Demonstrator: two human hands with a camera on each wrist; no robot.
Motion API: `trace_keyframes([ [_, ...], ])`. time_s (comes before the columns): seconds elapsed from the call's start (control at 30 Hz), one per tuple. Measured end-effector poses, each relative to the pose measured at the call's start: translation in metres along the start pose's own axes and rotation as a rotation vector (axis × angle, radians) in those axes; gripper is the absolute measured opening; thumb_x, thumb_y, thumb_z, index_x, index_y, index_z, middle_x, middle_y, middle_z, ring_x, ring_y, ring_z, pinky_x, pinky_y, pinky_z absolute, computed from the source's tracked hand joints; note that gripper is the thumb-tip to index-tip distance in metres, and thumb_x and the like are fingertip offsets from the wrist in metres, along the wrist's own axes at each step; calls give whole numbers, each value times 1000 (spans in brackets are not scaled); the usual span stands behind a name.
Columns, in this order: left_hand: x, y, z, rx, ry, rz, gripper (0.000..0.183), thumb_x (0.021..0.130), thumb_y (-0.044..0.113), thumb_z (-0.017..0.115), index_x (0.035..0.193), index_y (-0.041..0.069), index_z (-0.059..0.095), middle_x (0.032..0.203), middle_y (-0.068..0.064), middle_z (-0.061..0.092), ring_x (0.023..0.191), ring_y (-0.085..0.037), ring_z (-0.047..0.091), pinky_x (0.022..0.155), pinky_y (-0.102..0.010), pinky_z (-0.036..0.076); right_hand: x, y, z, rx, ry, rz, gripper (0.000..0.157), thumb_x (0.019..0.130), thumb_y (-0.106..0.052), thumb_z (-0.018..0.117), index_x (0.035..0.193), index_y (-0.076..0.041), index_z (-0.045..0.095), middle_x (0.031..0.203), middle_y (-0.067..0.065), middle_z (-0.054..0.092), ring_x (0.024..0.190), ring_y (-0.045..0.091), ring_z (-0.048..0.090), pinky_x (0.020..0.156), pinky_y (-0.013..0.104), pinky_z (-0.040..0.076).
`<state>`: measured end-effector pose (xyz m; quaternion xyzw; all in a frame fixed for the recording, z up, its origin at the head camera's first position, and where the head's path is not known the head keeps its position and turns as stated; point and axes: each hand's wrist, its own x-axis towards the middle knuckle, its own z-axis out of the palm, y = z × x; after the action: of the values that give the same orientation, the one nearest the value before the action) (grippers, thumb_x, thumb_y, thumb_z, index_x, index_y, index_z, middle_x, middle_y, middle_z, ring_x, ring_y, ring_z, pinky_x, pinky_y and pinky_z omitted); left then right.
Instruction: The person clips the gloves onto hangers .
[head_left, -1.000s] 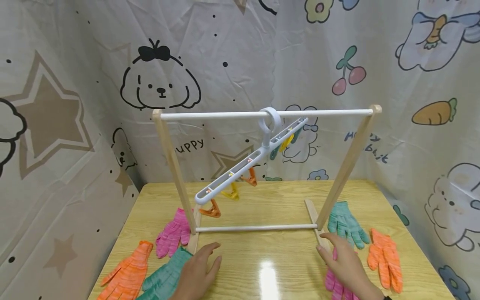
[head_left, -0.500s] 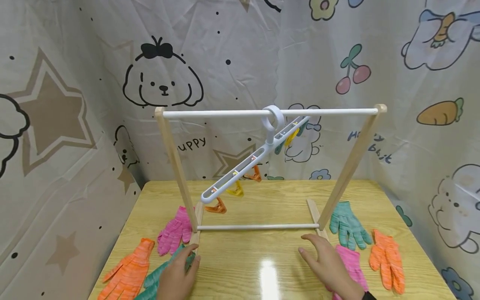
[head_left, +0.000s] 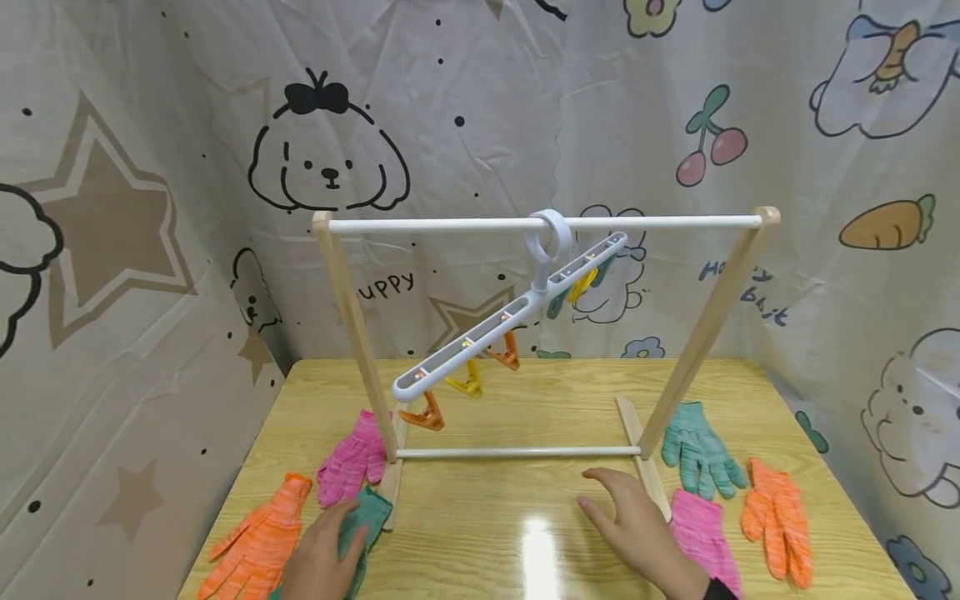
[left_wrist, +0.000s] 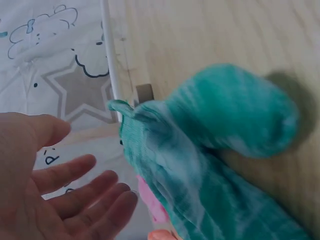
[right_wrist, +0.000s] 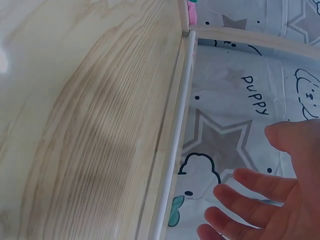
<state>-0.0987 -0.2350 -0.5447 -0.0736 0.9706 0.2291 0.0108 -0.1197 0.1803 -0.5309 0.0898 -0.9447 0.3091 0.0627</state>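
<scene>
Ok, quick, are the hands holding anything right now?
Left hand: open, holding nothing, close to a green glove.
Right hand: open, holding nothing, above the table.

gloves (head_left: 777,521), rack (head_left: 517,453) on wooden table (head_left: 480,517)

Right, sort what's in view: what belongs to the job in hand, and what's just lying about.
In the job, I'd judge:
left teal glove, nearest the left hand
hanger with its clips, probably
rack the hanger hangs on, probably

Seemingly just lying about:
orange gloves, one each side
pink gloves, one each side
right teal glove
patterned cloth, only a backdrop
</scene>
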Motion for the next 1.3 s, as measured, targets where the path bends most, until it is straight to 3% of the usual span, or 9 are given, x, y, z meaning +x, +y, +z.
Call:
trace_keyframes([
  [0.13, 4, -9, 2, 21, -76, -57, 48, 93, 36, 70, 130, 6, 64, 127, -19, 67, 116, -43, 64, 90, -58, 53, 2, -4, 4, -6, 12, -37, 36, 95, -27, 70, 127, -10, 66, 128, 9, 69, 123, 30, 62, 103, 51, 50],
  [0.37, 8, -18, 6, 39, -189, -137, 63, 86, 45, 76, 125, -2, 62, 108, -20, 69, 97, -41, 67, 80, -55, 55, 5, -16, 10, -21, 55, -112, 37, 92, -27, 73, 125, -9, 67, 125, 9, 70, 120, 29, 63, 100, 49, 52],
  [0.6, 12, -22, 9, 82, -292, -141, 78, 78, 58, 79, 125, -2, 61, 104, -19, 68, 92, -38, 68, 77, -53, 56, 9, -26, 15, -28, 79, -174, 35, 91, -24, 74, 121, -9, 68, 121, 9, 71, 116, 27, 66, 97, 46, 54],
  [0.77, 11, -17, 9, 128, -293, -115, 59, 78, 48, 84, 114, 4, 67, 98, -14, 68, 85, -31, 67, 73, -48, 57, 10, -29, 17, -34, 90, -202, 35, 90, -23, 75, 121, -8, 69, 120, 9, 72, 115, 27, 66, 97, 45, 54],
  [1.0, 8, -13, 11, 160, -280, -117, 20, 85, 25, 81, 92, 11, 68, 82, -5, 62, 74, -22, 64, 63, -42, 53, 12, -33, 16, -16, 30, -182, 38, 91, -26, 74, 124, -8, 68, 124, 9, 71, 119, 27, 65, 100, 46, 53],
  [1.3, 6, -14, 9, 140, -250, -104, 15, 90, 17, 74, 90, 9, 62, 77, -3, 61, 70, -19, 62, 60, -41, 50, 16, -42, 11, -26, 20, -218, 38, 93, -29, 72, 126, -10, 67, 125, 6, 70, 120, 24, 64, 100, 45, 53],
])
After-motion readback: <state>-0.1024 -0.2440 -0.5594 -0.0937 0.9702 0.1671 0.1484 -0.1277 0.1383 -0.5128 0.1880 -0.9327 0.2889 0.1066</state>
